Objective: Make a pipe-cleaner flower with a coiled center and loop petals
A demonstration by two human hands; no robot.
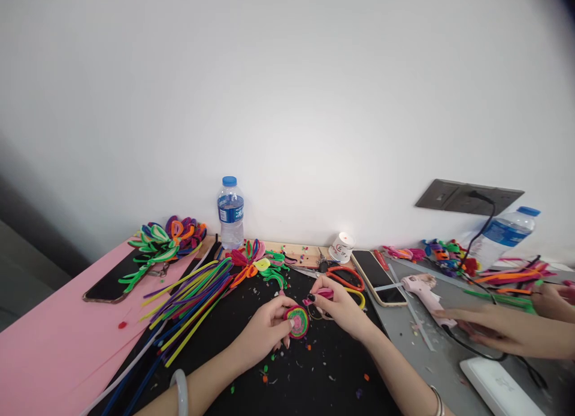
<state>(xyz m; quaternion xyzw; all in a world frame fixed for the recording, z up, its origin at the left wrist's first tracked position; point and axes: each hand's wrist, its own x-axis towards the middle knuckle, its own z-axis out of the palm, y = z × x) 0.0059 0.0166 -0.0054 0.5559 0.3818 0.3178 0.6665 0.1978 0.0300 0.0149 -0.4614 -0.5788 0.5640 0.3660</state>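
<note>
Pipe cleaners [193, 308]: a loose fan of many colours at 9 to 10 o'clock from the disc, apart from both hands; their loose ends are best left out of the working space.
Bottle [230, 212]: upright at 11 o'clock, against the wall.
Left hand [265, 329]: fingers grasping the disc, thumb pressed on its face and the others behind. This is a sound hold; firm but light pressure should steady the coils without crushing them.
Disc [299, 322]: round, coiled, with a pink middle, green and yellow rings and a red rim. It is raised over the black surface [332, 374], its face tilted toward the person, so the edge is easy to watch.
Right hand [341, 314]: fingers pinching the pink strip [324, 294] at 1 o'clock from the disc, close by. Whether strip and disc are joined cannot be told. A grip near the strip's working end would give finer control, and small, even movements would avoid kinks.
Scissors [345, 278]: orange-handled, at 1 to 2 o'clock, just beyond the right hand; the strip should stay clear of the blades.
Glue gun [424, 296]: at 3 o'clock, beside another person's hand [498, 329]; the right elbow should stay clear of its cable.
</note>
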